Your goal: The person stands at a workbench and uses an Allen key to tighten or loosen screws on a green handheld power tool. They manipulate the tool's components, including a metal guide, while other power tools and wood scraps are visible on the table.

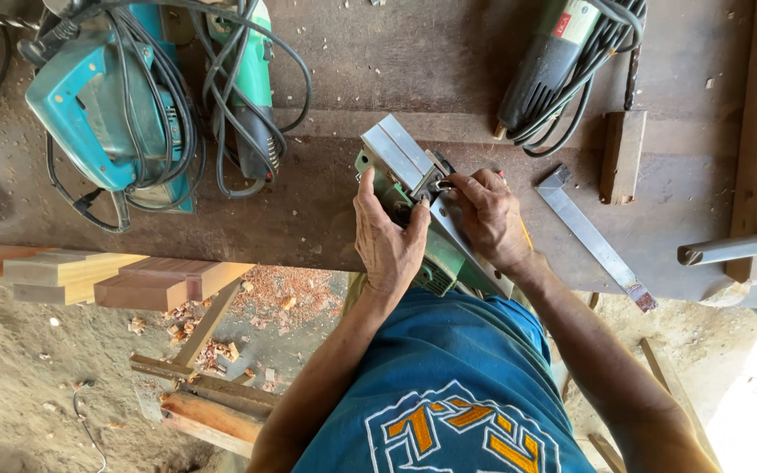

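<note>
A green electric hand planer (405, 175) lies upside down on the brown workbench (326, 201), its grey metal sole facing up. My left hand (385, 236) grips the planer's green body from the left side. My right hand (487, 215) rests on the sole, its fingertips pinched at the dark blade drum in the middle of the tool. Whether a small tool sits between those fingers is hidden.
A teal jigsaw (107, 109) and a green power tool (251, 96) with tangled cords lie at the left. A grey-green grinder (547, 61) lies at the top right, a metal square (590, 235) beside my right hand. Wood blocks (107, 278) sit below the bench edge.
</note>
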